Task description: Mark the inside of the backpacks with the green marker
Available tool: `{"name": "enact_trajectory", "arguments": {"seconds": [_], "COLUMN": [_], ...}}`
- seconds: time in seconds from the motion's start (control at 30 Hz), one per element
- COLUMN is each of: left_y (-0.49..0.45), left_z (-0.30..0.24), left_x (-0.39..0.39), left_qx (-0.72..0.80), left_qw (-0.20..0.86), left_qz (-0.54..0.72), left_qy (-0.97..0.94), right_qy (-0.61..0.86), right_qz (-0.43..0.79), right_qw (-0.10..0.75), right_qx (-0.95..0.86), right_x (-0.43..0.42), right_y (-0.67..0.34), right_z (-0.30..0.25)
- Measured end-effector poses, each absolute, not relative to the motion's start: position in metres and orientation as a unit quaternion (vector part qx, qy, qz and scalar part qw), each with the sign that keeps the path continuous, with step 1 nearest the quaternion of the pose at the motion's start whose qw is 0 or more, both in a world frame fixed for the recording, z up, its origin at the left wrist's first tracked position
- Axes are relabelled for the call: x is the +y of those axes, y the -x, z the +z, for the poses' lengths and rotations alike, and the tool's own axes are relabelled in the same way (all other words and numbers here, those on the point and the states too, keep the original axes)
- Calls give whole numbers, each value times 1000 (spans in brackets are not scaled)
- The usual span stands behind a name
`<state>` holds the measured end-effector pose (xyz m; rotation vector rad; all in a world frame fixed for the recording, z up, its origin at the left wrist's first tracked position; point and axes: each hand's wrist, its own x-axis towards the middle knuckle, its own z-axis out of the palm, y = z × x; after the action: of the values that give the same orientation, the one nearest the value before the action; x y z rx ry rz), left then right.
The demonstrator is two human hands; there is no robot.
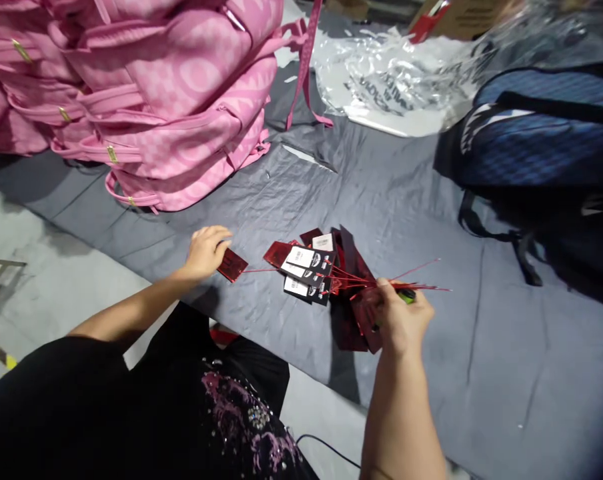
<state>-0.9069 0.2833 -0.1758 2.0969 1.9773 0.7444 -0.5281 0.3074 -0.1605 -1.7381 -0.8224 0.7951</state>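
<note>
Red strings [365, 283] pinched in right grip [405, 310], left grip [206, 251] at dark-red tag [233, 266], hold unclear

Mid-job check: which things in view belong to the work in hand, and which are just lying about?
In the work:
- red strings, held in the right hand
- barcoded tags, bunched beside that hand
- single red tag, at the left hand

Apparently just lying about, untouched:
- pink backpacks
- blue-and-black backpack
- clear plastic wrapping
</note>
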Motion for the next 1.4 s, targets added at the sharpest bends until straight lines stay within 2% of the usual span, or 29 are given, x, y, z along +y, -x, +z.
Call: {"name": "enact_trajectory", "arguments": {"seconds": [0.23, 0.4, 0.5, 0.7, 0.97, 1.1, 1.2, 1.27, 1.4], "left_y": [876, 847, 797, 673, 616, 580, 552, 535, 512], "left_z": [-212, -190, -173, -172, -176, -168, -183, -202, -239], "left_x": [255, 265, 278, 289, 283, 274, 246, 227, 209], "left_qx": [587, 566, 514, 436, 369, 333, 208, 140, 159], "left_qw": [108, 85, 83, 74, 43, 12, 24, 40, 53], "left_qz": [206, 264, 283, 218, 151, 203, 233, 190, 75], "left_qy": [-775, -776, -805, -870, -916, -921, -950, -971, -983], "right_qy": [703, 689, 665, 631, 618, 642, 681, 710, 760], "right_qz": [327, 365, 396, 420, 437, 404, 339, 285, 171], "right_qw": [538, 523, 519, 531, 560, 578, 599, 610, 615], "right_qx": [-329, -344, -364, -379, -337, -302, -249, -204, -120], "right_x": [295, 277, 267, 254, 251, 258, 252, 243, 230], "right_y": [519, 511, 513, 509, 468, 407, 325, 258, 129], "right_z": [-158, -158, -159, -168, -188, -184, -181, -180, -168]}}
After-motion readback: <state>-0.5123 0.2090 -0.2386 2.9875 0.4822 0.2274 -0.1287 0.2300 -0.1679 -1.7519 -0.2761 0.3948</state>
